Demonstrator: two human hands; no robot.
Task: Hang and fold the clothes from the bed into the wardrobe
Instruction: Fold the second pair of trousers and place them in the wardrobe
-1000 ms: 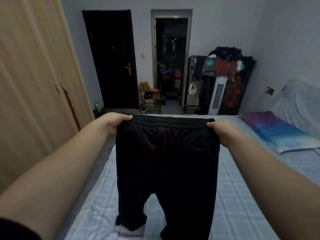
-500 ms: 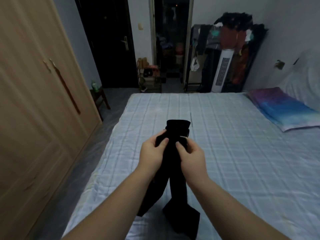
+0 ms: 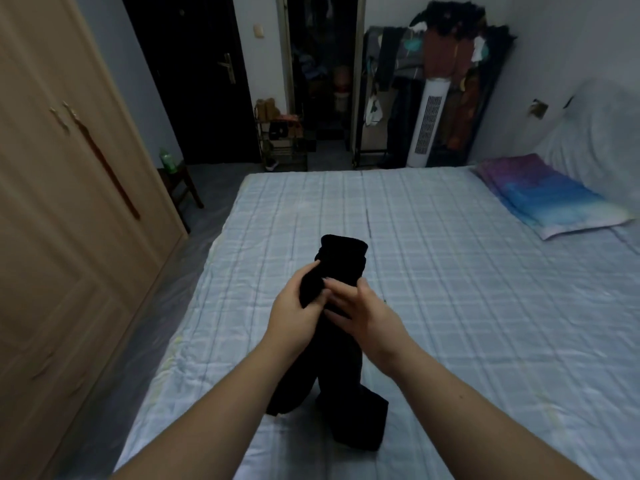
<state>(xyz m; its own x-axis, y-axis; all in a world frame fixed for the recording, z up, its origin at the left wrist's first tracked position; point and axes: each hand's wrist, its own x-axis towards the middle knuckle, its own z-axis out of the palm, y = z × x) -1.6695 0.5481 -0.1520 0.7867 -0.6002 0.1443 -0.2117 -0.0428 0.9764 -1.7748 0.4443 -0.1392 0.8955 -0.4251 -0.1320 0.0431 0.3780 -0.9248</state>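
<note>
Black trousers (image 3: 341, 344) are gathered lengthwise into a narrow bundle, held above the bed (image 3: 450, 289) near its left edge. No brand, label or writing can be read on them or anywhere in the room. The fabric is a flat, dark black in which seams and folds barely show; the bunched top sticks up past the fingers, and the two leg ends hang down and touch the pale checked sheet. The left hand (image 3: 294, 306) curls around the bundle from the left, and the right hand (image 3: 360, 306) wraps its fingers across the front, so both grip the cloth. Closed wardrobe (image 3: 69, 202) doors fill the left side. A pillow (image 3: 550, 195) lies at the right, partly cut off. Both forearms run out of the bottom edge.
</note>
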